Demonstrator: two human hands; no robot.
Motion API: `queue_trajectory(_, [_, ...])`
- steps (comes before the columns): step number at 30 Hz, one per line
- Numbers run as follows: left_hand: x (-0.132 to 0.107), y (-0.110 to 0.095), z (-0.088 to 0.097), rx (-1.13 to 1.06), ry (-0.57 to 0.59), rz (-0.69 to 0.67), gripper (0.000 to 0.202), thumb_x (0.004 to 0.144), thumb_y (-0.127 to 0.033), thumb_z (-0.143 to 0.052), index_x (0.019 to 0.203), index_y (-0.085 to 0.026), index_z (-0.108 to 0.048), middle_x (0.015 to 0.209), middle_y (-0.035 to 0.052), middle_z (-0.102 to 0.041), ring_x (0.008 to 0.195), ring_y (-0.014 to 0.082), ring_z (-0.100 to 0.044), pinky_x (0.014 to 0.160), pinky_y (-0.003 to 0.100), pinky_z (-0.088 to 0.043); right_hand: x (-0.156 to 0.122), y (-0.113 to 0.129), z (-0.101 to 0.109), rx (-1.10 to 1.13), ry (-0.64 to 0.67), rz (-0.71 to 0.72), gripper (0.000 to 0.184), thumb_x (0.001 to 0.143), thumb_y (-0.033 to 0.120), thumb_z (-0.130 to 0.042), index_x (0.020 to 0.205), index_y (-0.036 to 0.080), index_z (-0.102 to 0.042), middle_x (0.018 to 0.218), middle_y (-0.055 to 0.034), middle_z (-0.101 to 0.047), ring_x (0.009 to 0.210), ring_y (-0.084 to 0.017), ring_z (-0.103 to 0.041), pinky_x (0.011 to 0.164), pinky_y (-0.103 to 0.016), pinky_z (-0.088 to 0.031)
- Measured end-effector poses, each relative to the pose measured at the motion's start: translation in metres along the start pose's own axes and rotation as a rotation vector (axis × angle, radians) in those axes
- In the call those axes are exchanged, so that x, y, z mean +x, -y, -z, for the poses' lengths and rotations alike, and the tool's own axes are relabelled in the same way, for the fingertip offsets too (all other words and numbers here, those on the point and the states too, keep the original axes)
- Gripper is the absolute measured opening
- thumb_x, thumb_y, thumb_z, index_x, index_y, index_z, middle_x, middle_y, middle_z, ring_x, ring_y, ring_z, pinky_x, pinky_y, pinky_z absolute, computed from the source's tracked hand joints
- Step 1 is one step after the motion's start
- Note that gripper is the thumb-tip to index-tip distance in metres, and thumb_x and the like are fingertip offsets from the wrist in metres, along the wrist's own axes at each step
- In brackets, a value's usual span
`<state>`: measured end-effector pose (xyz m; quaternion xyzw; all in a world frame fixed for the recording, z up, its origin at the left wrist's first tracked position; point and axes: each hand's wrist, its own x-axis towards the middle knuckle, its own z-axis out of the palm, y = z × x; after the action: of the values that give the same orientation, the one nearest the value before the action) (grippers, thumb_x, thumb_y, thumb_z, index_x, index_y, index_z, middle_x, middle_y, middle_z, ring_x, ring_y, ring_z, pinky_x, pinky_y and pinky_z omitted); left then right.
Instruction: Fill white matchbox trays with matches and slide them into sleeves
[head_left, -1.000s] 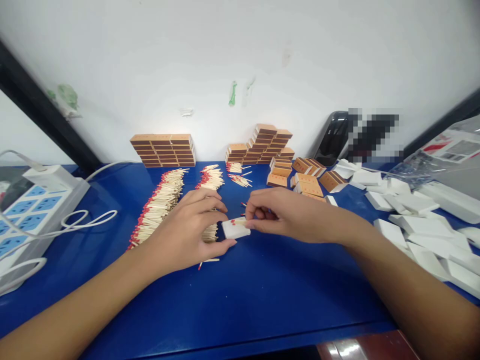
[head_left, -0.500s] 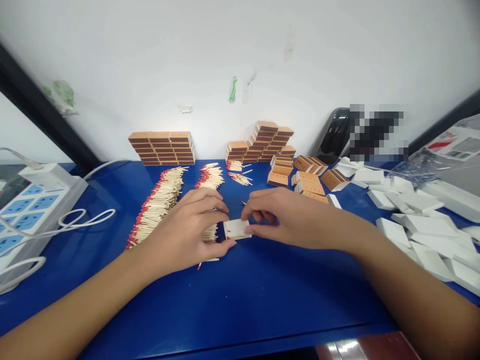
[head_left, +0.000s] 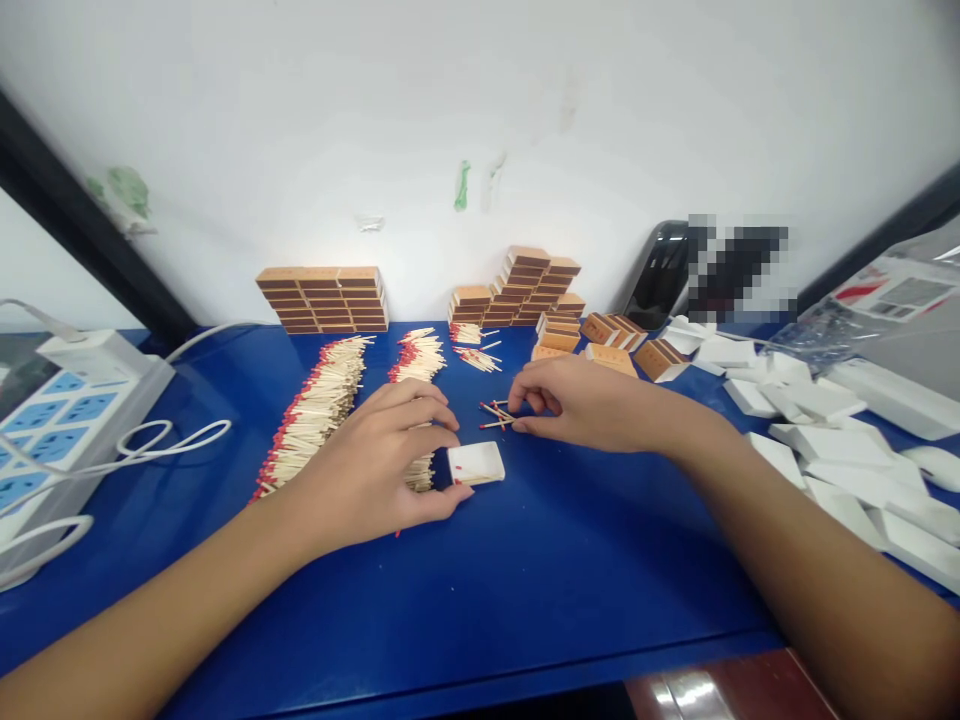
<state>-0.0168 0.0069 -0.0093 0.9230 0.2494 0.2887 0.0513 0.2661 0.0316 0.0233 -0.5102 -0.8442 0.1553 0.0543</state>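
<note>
A small white matchbox tray (head_left: 480, 460) lies on the blue table, with a few red-tipped matches inside along its near side. My left hand (head_left: 390, 450) curves around its left end, thumb at the near corner and fingers at the far corner. Just beyond the tray, several loose matches (head_left: 495, 412) lie crossed. My right hand (head_left: 570, 405) closes its thumb and fingers on their right ends; how many it grips is hidden. Partly behind my left hand is a row of matches (head_left: 420, 357), and left of it a longer row of matches (head_left: 322, 390).
Stacked matchboxes (head_left: 322, 300) stand against the wall, with a stepped stack (head_left: 525, 285) further right. Loose matchbox sleeves (head_left: 611, 357) lie behind my right hand. White trays (head_left: 847, 450) are heaped at right. A power strip (head_left: 67, 420) with cables sits at left.
My right hand has moved from the tray's right end away and to the right, onto the loose matches. My left hand stays at the tray.
</note>
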Motion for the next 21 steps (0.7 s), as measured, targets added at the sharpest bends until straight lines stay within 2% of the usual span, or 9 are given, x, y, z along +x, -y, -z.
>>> queue_trajectory(8, [0.0007, -0.0031, 0.0003, -0.01, 0.007, 0.0, 0.024, 0.086, -0.036, -0.085, 0.101, -0.02, -0.077, 0.111, 0.0072, -0.076, 0.121, 0.0275, -0.065, 0.109, 0.044, -0.055, -0.0016, -0.0027, -0.0019, 0.002, 0.144, -0.067, 0.021, 0.099, 0.042, -0.059, 0.096, 0.023, -0.067, 0.09, -0.0047, -0.07, 0.075, -0.019, -0.06, 0.063, -0.03, -0.039])
queue_trajectory(16, [0.0, 0.0001, 0.0005, 0.002, 0.008, -0.002, 0.024, 0.086, -0.037, -0.085, 0.101, -0.02, -0.076, 0.11, 0.0071, -0.077, 0.119, 0.0277, -0.065, 0.107, 0.044, -0.056, -0.0042, -0.0076, 0.0011, 0.011, 0.09, -0.008, 0.025, 0.102, 0.04, -0.052, 0.096, 0.021, -0.066, 0.1, -0.0088, -0.073, 0.085, -0.022, -0.063, 0.072, -0.032, -0.044])
queue_trajectory(21, [0.0006, -0.0028, 0.0006, -0.022, 0.016, 0.003, 0.024, 0.085, -0.035, -0.085, 0.101, -0.019, -0.077, 0.109, 0.0068, -0.077, 0.116, 0.0263, -0.066, 0.105, 0.043, -0.057, -0.0069, -0.0003, 0.0011, 0.058, 0.062, 0.049, 0.027, 0.104, 0.042, -0.049, 0.098, 0.022, -0.064, 0.105, -0.0086, -0.073, 0.089, -0.022, -0.064, 0.076, -0.033, -0.045])
